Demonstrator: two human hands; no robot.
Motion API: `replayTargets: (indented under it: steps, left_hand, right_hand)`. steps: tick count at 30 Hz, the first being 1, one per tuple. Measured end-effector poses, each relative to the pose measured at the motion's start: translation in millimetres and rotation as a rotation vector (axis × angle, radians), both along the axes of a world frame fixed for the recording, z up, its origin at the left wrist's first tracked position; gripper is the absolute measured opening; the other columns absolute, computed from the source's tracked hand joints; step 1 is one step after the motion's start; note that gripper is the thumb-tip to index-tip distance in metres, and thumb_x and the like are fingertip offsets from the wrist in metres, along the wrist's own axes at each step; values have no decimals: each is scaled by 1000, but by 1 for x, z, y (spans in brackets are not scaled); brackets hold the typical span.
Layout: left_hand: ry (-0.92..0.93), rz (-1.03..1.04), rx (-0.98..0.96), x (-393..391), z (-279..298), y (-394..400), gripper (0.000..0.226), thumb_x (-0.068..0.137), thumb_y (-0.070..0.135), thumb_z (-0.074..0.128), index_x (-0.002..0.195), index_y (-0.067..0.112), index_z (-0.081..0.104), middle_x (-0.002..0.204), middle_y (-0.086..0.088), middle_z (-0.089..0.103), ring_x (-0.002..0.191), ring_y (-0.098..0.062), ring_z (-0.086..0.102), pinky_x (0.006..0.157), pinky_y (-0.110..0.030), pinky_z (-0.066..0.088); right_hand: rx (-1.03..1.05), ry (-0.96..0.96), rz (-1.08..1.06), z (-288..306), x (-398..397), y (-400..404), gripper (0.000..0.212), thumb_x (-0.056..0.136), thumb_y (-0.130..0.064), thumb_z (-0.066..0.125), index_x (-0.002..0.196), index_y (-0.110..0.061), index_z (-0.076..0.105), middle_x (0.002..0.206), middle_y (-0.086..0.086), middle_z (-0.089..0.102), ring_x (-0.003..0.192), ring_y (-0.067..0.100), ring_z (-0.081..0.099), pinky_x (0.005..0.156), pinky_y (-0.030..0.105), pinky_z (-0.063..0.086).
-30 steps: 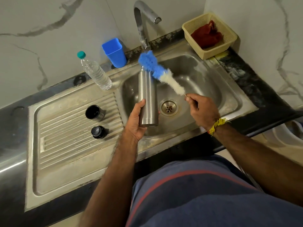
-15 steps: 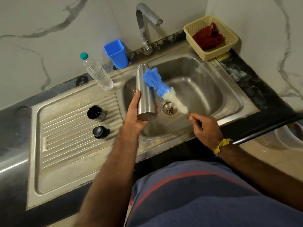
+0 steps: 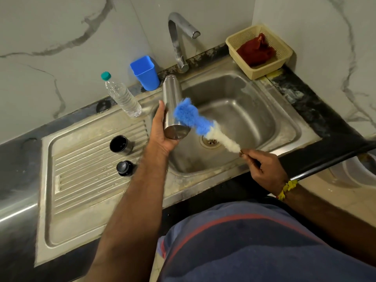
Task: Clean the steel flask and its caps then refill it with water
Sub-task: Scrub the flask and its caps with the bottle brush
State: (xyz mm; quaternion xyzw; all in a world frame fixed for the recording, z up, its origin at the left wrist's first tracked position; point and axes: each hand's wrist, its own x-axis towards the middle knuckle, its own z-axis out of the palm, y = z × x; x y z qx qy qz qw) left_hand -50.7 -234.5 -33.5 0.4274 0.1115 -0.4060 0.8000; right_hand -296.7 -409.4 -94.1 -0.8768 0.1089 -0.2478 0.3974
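Note:
My left hand (image 3: pixel 161 133) grips the steel flask (image 3: pixel 172 98) near its base, holding it over the left edge of the sink basin (image 3: pixel 254 119) with its base toward me. My right hand (image 3: pixel 264 167) pinches the handle of a blue and white bottle brush (image 3: pixel 200 124). The blue bristle end lies against the flask's right side, near the base. Two caps stand on the drainboard (image 3: pixel 81 180): an open steel cup cap (image 3: pixel 121 144) and a black stopper cap (image 3: pixel 124 168) just in front of it.
A steel tap (image 3: pixel 179 37) arches over the basin's back edge. Behind the drainboard are a blue plastic cup (image 3: pixel 145 73) and a clear water bottle (image 3: pixel 122 96) with a green cap. A beige basket (image 3: pixel 259 51) holding a red cloth sits at the back right corner.
The brush has slid from the flask's mouth down its right side to near the base. My right hand has drawn back toward me. The flask has tipped away, its base now facing me.

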Motion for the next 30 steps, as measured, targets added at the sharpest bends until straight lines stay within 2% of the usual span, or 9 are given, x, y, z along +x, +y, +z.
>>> replayTargets:
  steps: [2,5,9,12,15,20,22,26,30]
  left_hand:
    - [-2,-5,-28,-3,0,-3,55,97,51,58,132,7,60,114,-13,71,103,-27,68,107,-45,47]
    - [0,27,-23,-7,1,-5,44,98,50,54,111,10,68,96,-10,71,90,-25,68,92,-45,54]
    - [48,36,-65,-15,4,-3,50,98,49,58,127,8,60,112,-15,71,98,-26,68,87,-40,56]
    - [53,11,-42,-21,3,-2,52,96,46,62,131,8,57,111,-17,71,95,-27,69,83,-41,56]
    - [20,-107,41,-29,-3,4,71,91,48,67,143,4,48,111,-22,66,92,-31,67,77,-42,60]
    - [17,-201,58,-44,-13,13,81,84,49,73,143,1,47,114,-26,64,92,-35,67,75,-43,60]
    - [83,-164,2,-47,-10,13,75,89,49,67,140,-2,47,109,-27,65,92,-35,69,78,-44,61]
    - [256,50,-72,-44,3,-1,67,90,44,69,136,0,50,114,-28,63,101,-36,66,86,-49,60]
    - [376,275,-28,-18,11,-30,48,98,46,61,116,1,61,92,-25,70,87,-36,68,71,-49,63]
  right_hand:
    - [13,-6,28,2,5,3,27,93,-14,59,111,1,72,101,11,75,87,22,72,81,29,57]
    - [-31,3,97,7,11,3,35,94,-24,53,112,0,72,104,11,75,90,20,71,82,30,58]
    - [-27,24,35,1,12,-12,36,95,-26,52,114,-2,71,105,12,75,92,25,73,83,39,60]
    - [-33,32,36,2,23,-12,32,96,-23,55,114,-3,71,106,11,75,94,25,72,83,42,60]
    - [59,82,-45,9,40,-16,32,96,-28,53,114,-10,72,105,6,75,96,21,71,85,43,59]
    - [47,138,-109,17,68,-23,30,95,-35,47,105,-19,70,94,3,76,87,25,71,78,46,58]
    - [87,173,-153,15,74,-25,26,95,-31,51,103,-18,73,95,2,76,89,23,71,81,46,58]
    - [73,217,-38,15,55,-13,21,99,-19,57,111,-12,72,100,6,76,92,22,70,84,43,58]
    - [93,-3,-104,20,30,-7,24,99,-13,57,116,-4,70,106,0,72,96,9,68,88,20,54]
